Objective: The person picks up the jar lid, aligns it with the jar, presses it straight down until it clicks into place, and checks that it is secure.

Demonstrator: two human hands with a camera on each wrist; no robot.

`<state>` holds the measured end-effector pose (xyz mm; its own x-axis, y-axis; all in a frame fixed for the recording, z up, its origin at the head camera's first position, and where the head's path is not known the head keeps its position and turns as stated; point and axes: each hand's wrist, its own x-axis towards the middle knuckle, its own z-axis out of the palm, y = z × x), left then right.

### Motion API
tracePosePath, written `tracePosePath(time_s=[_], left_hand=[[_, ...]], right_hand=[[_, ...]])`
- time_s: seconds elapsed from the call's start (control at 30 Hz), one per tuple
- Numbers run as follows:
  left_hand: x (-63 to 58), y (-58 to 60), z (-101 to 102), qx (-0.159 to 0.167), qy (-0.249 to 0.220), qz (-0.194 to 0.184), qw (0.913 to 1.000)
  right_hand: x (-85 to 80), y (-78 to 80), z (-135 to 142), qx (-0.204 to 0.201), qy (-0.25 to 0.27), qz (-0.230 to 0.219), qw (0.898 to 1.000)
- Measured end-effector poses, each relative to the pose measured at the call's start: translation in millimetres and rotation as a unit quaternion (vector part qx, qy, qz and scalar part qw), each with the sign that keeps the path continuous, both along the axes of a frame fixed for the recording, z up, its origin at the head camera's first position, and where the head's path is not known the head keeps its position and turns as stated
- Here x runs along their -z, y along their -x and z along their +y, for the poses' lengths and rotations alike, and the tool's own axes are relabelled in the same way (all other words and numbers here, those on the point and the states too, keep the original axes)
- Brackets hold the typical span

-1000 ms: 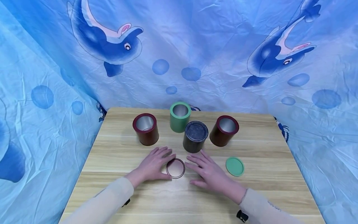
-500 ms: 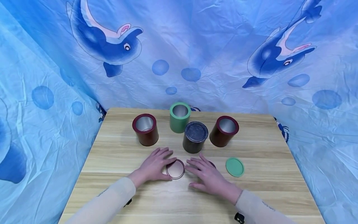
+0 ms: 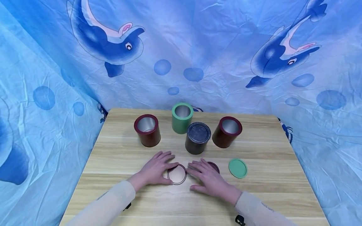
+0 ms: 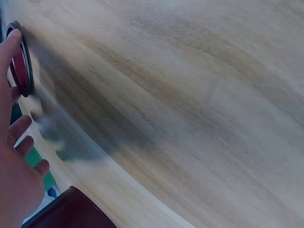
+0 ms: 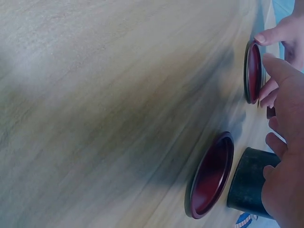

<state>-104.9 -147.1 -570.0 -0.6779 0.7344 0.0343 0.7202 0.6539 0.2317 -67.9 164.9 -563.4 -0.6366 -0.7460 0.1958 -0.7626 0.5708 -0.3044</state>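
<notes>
Now, the fingers (image 3: pixel 171 165) of a person's left hand (image 3: pixel 152 169) hold a dark red lid (image 3: pixel 177 174) by its rim, near the middle of a wood-grain bench (image 3: pixel 158 205). The right hand (image 3: pixel 210 181) grips nothing, fingers loosely spread, the forefinger just beside that rim; contact cannot be told. Partly hidden behind it lies a second dark red lid (image 3: pixel 214 166), a green lid (image 3: pixel 238 168) to its right. Beyond stand an open brownish-red can (image 3: pixel 150 138) at left, its twin (image 3: pixel 222 138) at right, and between them an open green can (image 3: pixel 180 125) and a lidded black can (image 3: pixel 195 145), before dolphin-print fabric (image 3: pixel 195 44).
</notes>
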Motion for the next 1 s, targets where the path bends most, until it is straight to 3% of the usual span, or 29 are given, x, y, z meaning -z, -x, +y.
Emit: tracePosePath(time_s=[0.33,0.83,1.0], left_hand=[[-0.7,-4.1,-6.9,0.031,0.011,0.003,0.9995],[0.0,-13.0,-15.1,0.029,-0.003,-0.002,0.9996],[2.4,-15.3,-16.9,0.024,-0.018,0.013,0.9995]], right_hand=[[5.4,-1.0,-10.1,-0.006,-0.018,-0.020,1.000],[15.4,1.4,-26.1,-0.010,-0.051,0.003,0.999],[17.0,2.2,-28.6,-0.009,-0.052,-0.001,0.999]])
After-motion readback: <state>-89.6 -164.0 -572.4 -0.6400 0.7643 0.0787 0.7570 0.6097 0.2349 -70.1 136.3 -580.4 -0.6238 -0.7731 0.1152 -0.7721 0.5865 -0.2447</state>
